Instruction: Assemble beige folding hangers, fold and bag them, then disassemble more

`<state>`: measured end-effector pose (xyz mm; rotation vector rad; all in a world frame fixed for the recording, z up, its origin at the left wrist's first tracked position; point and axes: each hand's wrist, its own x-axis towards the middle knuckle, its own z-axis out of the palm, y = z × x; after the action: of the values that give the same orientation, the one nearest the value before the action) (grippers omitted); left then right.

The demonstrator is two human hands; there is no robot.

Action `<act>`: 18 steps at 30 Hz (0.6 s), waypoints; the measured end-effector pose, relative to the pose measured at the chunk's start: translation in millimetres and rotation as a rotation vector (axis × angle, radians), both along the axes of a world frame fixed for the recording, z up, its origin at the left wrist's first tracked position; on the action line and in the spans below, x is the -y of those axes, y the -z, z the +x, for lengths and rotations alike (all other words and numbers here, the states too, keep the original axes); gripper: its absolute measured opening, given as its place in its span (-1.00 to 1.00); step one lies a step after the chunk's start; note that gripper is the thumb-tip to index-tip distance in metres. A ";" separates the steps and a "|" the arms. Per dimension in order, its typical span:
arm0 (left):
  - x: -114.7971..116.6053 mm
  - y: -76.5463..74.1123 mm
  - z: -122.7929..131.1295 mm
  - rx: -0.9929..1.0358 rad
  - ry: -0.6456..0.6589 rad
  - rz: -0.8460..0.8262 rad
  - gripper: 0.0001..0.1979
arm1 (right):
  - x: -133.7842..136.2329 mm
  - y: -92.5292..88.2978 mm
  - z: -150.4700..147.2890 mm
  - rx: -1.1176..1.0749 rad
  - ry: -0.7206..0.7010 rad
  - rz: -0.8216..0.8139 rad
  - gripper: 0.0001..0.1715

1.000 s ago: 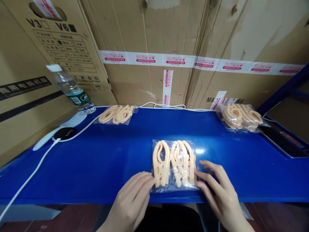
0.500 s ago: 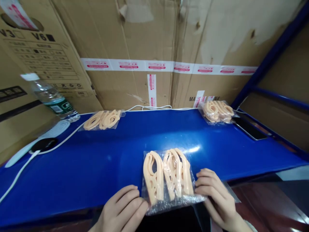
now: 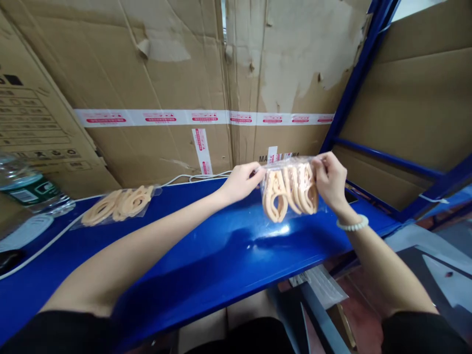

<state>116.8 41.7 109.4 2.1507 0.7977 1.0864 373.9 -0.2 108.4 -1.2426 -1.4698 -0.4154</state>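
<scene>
While aloft, bagged peach pieces [image 3: 291,191] near-vertical lengthwise, looped ends [image 3: 276,218] down.

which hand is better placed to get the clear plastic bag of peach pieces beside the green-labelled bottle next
Probably the left hand: it is nearer that clear plastic bag; the right hand is farther. Both hands hold another such bag.

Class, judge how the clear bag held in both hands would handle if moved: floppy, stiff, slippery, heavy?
The bag is probably floppy and slightly slippery, since it looks thin and shiny. The peach pieces inside look moulded, so likely stiff; their open loops suggest low weight for their size.
</scene>
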 end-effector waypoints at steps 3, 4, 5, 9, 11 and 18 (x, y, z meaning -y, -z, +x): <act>-55.6 -11.6 57.3 0.143 -0.096 -0.199 -0.80 | -58.0 -34.8 42.4 0.048 0.108 -0.150 -0.82; -73.2 -15.0 75.6 0.148 -0.128 -0.215 -0.84 | -77.4 -44.0 55.6 0.076 0.161 -0.235 -0.82; -89.9 -17.8 92.5 0.146 -0.169 -0.231 -0.86 | -96.1 -51.3 67.7 0.100 0.227 -0.348 -0.81; -139.0 -19.2 143.0 0.067 -0.320 -0.299 -0.80 | -155.4 -56.4 102.1 0.114 0.343 -0.640 -0.72; -150.5 -13.2 157.3 0.023 -0.349 -0.313 -0.76 | -174.0 -45.9 110.9 0.094 0.380 -0.721 -0.67; -131.5 10.7 155.2 0.061 -0.177 -0.110 -0.72 | -193.2 -11.4 115.8 0.048 0.469 -0.900 -0.55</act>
<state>272.0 173.2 98.7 1.9757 1.0106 1.1625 489.7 193.0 119.8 -2.3256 -1.4335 -0.0607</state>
